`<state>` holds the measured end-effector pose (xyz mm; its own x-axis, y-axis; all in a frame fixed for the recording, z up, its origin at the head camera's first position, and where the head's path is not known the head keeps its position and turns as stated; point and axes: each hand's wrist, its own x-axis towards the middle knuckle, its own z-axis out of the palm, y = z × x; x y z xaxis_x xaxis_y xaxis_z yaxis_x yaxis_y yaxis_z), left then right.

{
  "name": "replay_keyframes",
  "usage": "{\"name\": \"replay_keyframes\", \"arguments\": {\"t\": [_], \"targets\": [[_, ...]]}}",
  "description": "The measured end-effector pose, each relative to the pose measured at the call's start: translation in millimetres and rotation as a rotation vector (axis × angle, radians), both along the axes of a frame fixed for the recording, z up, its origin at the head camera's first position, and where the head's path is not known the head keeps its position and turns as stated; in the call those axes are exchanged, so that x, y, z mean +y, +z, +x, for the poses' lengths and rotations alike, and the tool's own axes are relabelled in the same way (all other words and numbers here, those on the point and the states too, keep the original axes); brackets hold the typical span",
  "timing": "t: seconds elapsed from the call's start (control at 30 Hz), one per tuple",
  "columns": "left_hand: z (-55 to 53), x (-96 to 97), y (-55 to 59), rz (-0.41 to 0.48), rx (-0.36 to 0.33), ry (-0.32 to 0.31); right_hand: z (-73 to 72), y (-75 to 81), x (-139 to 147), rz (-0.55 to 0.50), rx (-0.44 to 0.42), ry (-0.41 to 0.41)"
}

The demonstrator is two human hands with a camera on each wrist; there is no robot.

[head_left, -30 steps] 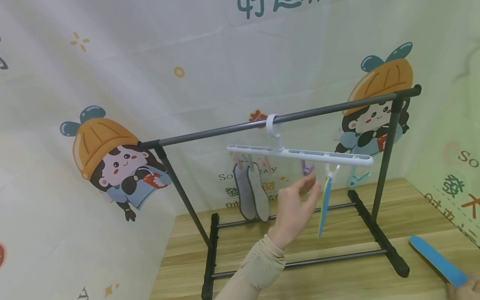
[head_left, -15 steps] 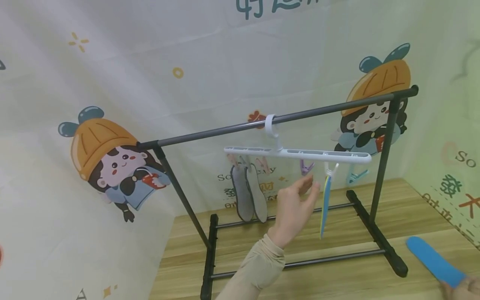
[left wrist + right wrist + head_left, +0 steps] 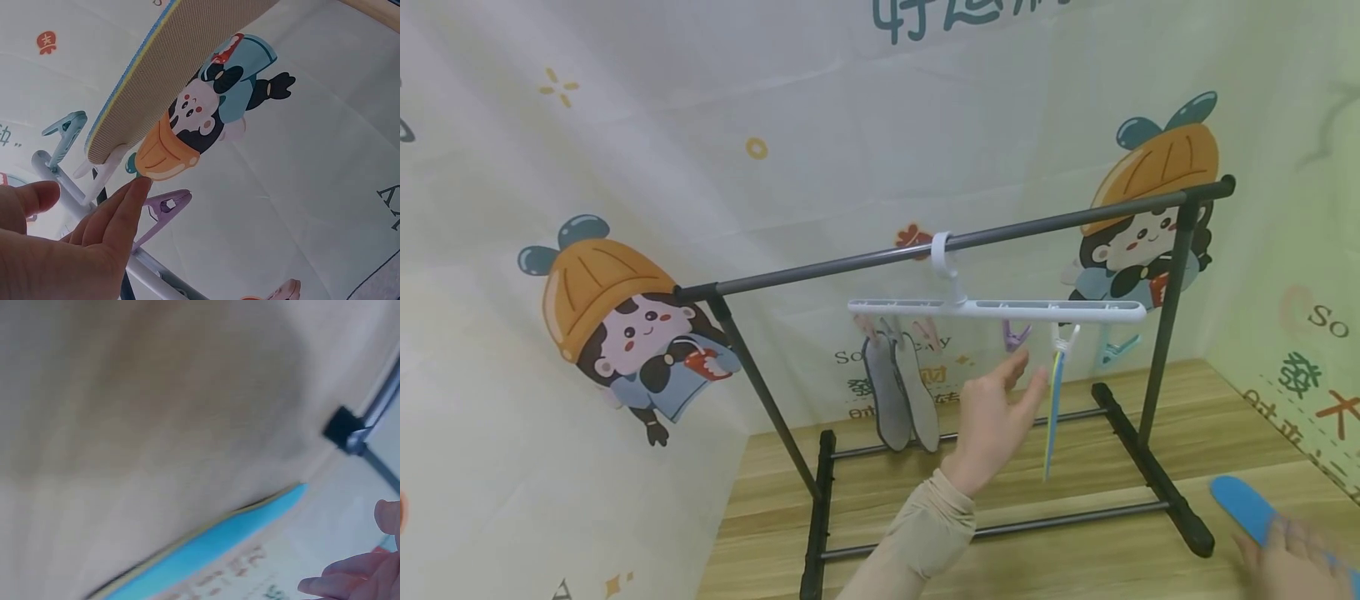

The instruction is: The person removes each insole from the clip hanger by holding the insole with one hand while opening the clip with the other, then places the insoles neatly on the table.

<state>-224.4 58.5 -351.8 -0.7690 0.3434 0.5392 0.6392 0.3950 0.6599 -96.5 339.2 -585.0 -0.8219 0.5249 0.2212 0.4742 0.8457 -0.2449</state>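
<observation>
Raised below the white hanger (image 3: 992, 308), my left hand (image 3: 996, 417) has its thumb and fingers apart. Its fingertips are near a purple clip (image 3: 1017, 336), which holds nothing. Just right of the hand, a white clip (image 3: 1063, 338) holds a hanging blue insole (image 3: 1054, 417), whose tan underside (image 3: 150, 81) faces the left wrist camera. At the lower right, my right hand (image 3: 1296, 567) is over a second blue insole (image 3: 1240, 502) on the table, covering part of it. In the right wrist view, that insole (image 3: 206, 547) lies apart from the spread fingers (image 3: 344, 584).
The hanger hooks over the top bar of a dark drying rack (image 3: 827, 266). Two grey insoles (image 3: 889, 396) hang at its left end near pink clips (image 3: 927, 332). A light blue clip (image 3: 1118, 350) hangs at the right. A printed cloth backs the wooden table (image 3: 1075, 575).
My right hand has gone from gripping the near end of the blue insole to lying over its middle, fingers spread. My left hand stays almost still, its thumb and fingers a little wider apart.
</observation>
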Motion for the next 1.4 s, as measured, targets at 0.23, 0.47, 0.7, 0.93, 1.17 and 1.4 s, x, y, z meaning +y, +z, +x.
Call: {"name": "replay_keyframes", "arguments": {"t": [0.23, 0.47, 0.7, 0.93, 1.17, 1.4], "targets": [[0.7, 1.9, 0.0, -0.026, 0.005, 0.005, -12.7, 27.4, -24, -0.028, 0.157, 0.183], [0.5, 2.1, -0.2, -0.043, 0.018, 0.001, -30.0, 49.7, -50, -0.026, 0.262, 0.292], [-2.7, 5.4, 1.7, -0.063, 0.031, 0.001, -45.6, 66.8, -72, -0.051, 0.266, 0.351], [-6.3, 13.7, 7.4, -0.066, 0.021, 0.011, -61.5, 84.4, -96, -0.075, 0.34, 0.429], [-10.0, 23.6, 9.5, -0.079, -0.002, -0.004, -70.8, 95.2, -110, -0.069, 0.393, 0.465], [-16.8, 29.8, 10.8, -0.083, 0.058, 0.024, -75.7, 102.0, -116, -0.085, 0.407, 0.48]]}}
